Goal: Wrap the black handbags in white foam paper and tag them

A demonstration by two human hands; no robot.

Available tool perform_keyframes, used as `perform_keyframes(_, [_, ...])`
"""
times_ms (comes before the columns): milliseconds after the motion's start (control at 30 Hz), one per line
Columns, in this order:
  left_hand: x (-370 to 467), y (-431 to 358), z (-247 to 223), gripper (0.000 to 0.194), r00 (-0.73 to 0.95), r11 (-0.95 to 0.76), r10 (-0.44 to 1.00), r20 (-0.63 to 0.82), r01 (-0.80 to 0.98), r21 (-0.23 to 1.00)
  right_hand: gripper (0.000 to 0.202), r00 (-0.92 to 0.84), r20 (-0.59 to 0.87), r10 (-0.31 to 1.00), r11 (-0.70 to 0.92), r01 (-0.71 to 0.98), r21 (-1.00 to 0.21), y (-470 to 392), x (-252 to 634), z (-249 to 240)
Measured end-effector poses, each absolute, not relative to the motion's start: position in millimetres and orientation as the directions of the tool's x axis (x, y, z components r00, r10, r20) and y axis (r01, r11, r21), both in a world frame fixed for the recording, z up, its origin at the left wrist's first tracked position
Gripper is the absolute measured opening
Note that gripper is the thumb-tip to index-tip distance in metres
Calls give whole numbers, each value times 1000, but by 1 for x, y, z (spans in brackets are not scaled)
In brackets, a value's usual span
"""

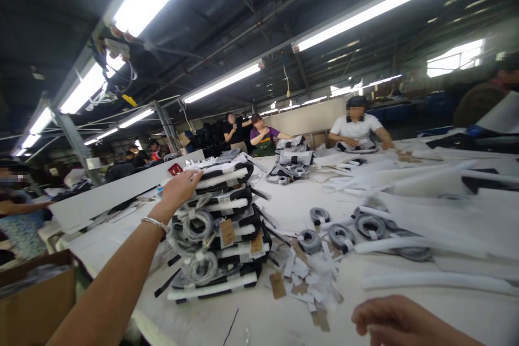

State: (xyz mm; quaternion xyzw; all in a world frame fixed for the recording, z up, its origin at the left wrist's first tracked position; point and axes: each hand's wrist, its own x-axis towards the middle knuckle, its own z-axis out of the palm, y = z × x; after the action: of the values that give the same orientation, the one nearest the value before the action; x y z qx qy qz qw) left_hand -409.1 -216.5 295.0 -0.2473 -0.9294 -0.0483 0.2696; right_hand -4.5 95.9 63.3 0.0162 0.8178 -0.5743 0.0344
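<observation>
My left hand rests against the upper left side of a tall stack of black and white bundles; its fingers reach onto the top of the stack, and whether they grip anything is hard to see. Coiled grey cables and brown tags show on the stack's front. My right hand hovers low at the right over the white table, fingers slightly curled and apart, holding nothing. Between the hands lie paper scraps and a loose brown tag.
Rolled grey coils and white strips lie to the right. A second stack stands further back. A person in white works across the table. A cardboard box is at lower left.
</observation>
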Motion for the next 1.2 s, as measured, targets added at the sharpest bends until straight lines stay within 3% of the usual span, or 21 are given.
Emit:
perform_keyframes(133, [-405,-216,291,57,-767,885,433,473,460,-64,29,-999,-25,45,490,44,-870,103,-9,62])
perform_keyframes(267, [-404,-214,290,63,-785,914,384,486,399,-77,38,-985,149,89,693,-46,-719,123,-41,40])
perform_keyframes(367, [-404,-209,293,64,-779,928,352,519,363,-85,41,-977,214,21,812,-108,-574,134,-89,24])
perform_keyframes(533, [-412,-197,298,65,-755,943,313,577,320,-92,60,-979,175,-107,916,-165,-366,129,-186,5])
perform_keyframes(833, [-447,-188,299,53,-725,962,221,653,272,-24,80,-979,71,-193,875,-204,-438,117,-281,-34])
perform_keyframes(1000, [-398,-158,296,41,-457,837,278,845,547,21,82,-961,72,-266,826,-266,-497,108,-317,-44])
perform_keyframes(1200, [-355,-138,300,43,-416,674,500,760,738,-40,82,-947,67,-315,740,-290,-607,103,-311,-57])
